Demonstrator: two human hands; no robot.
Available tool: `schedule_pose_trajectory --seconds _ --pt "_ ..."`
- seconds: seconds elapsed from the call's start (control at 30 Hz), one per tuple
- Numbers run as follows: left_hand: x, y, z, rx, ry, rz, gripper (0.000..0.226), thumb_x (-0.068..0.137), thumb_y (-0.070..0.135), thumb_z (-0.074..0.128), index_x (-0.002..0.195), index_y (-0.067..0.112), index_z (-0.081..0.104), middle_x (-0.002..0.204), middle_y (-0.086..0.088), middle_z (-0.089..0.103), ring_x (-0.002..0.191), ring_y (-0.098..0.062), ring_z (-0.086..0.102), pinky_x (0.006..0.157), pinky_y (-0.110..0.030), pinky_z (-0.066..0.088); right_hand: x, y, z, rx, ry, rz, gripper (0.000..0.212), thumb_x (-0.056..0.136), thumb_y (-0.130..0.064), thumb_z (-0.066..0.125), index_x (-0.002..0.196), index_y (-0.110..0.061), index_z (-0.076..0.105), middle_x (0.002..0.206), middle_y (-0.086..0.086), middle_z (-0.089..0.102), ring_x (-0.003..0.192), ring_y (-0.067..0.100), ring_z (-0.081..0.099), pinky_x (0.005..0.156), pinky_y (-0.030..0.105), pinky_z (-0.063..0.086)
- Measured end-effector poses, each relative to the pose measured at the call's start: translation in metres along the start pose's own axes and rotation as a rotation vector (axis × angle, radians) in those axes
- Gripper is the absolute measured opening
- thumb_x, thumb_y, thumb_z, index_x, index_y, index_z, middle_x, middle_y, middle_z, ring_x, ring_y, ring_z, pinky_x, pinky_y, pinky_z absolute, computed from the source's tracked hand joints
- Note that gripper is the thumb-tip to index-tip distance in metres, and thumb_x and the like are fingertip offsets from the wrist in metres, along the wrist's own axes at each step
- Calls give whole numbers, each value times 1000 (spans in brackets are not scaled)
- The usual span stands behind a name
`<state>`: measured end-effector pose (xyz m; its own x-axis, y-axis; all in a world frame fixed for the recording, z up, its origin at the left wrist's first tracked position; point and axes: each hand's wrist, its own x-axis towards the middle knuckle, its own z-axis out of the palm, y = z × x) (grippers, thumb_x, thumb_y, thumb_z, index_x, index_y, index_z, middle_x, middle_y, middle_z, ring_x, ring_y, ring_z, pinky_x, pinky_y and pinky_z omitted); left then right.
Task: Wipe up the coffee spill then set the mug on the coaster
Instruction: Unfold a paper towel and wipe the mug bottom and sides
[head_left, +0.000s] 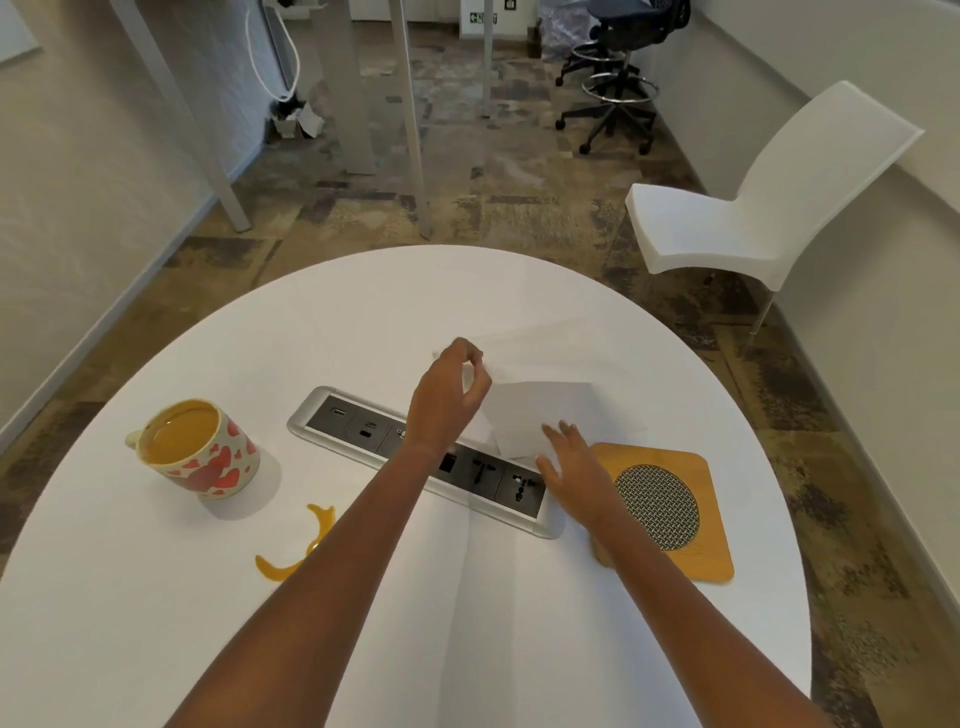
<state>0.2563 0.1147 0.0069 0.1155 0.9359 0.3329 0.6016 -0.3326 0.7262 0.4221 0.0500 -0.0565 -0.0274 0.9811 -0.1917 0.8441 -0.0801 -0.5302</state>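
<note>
- Presently, head view, tabletop (363, 312): white, rounded, with a silver-framed socket panel (358, 423) set into its middle.
- Mug (200, 449): cream with red hearts, upright at the left of the tabletop, filled nearly to the rim with light-brown coffee; its handle points left.
- Coffee spill (298, 545): a thin orange-brown crescent on the tabletop, near the mug on the person's side, partly hidden by the left forearm.
- Coaster (711, 551): a wooden square with rounded corners and a round metal-mesh centre, flat at the right of the tabletop, well apart from the mug; nothing stands on it.
- Paper napkin (545, 410): white, lying just beyond the socket panel, its near corner beside the coaster; its upper part is raised and blurred.
- Left hand (447, 395): thumb and fingertips pinch the raised edge of the napkin, above the tabletop.
- Right hand (571, 462): fingers straight and spread, resting on the near edge of the napkin, with the wrist over the coaster's left side.
- White chair (753, 208): on the floor beyond the tabletop, to the right.
- Black office stool (618, 67): farther back.
</note>
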Motion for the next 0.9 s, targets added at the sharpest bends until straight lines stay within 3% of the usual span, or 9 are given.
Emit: schedule_pose_trajectory --seconds 0.17,0.3,0.43,0.53,0.6,0.67,0.77,0.9 --pt "6 17 -36 -293 86 2 4 88 16 44 90 15 42 82 11 54 76 0 53 61 -7 39 -5 -9 -35 403 335 144 53 95 -17 50 142 -4 31 148 15 36 137 28 35 112 31 26" --pt "9 29 -61 -426 122 25 6 88 18 41 90 12 43 77 11 45 66 8 46 61 -6 39 -2 -12 -64 607 400 193 61 92 -20 56 145 -9 26 152 12 32 139 29 33 112 42 30" --pt "7 36 -87 -552 45 -21 14 95 8 40 87 16 47 78 7 48 65 4 49 59 -9 41 -1 -22 -84 726 350 136 66 90 -25 58 145 -13 23 153 11 31 140 25 31 111 39 30" --pt "3 41 -106 -664 -32 -107 24 96 9 37 82 24 49 78 5 50 64 3 52 54 -7 42 -2 -35 -87 874 219 109 58 90 -25 58 140 -13 34 144 11 43 134 25 40 104 34 34" --pt "-1 41 -117 -724 -58 -184 24 96 10 36 81 23 50 77 4 51 64 0 54 54 -8 43 -4 -44 -80 950 110 106 35 89 -26 59 122 -18 51 127 8 57 121 26 52 97 34 40" --pt "-5 38 -126 -779 -45 -254 20 96 12 36 85 19 51 78 2 52 61 1 56 54 -10 45 -9 -53 -70 1022 38 119 14 87 -26 61 101 -24 60 111 0 65 99 18 63 79 28 51" --pt "-12 25 -137 -829 24 -378 17 98 19 36 93 14 51 80 -1 55 68 -9 54 60 -20 45 -14 -62 -55 1119 -6 132 10 86 -18 62 95 -22 64 91 -9 70 80 9 65 60 19 53" --pt "-28 -1 -148 -809 -93 -538 40 97 45 25 89 24 58 81 -3 60 69 -11 59 61 -26 44 -21 -75 -41 1149 12 159 27 87 -13 61 114 -8 60 100 0 68 91 21 64 81 37 53"
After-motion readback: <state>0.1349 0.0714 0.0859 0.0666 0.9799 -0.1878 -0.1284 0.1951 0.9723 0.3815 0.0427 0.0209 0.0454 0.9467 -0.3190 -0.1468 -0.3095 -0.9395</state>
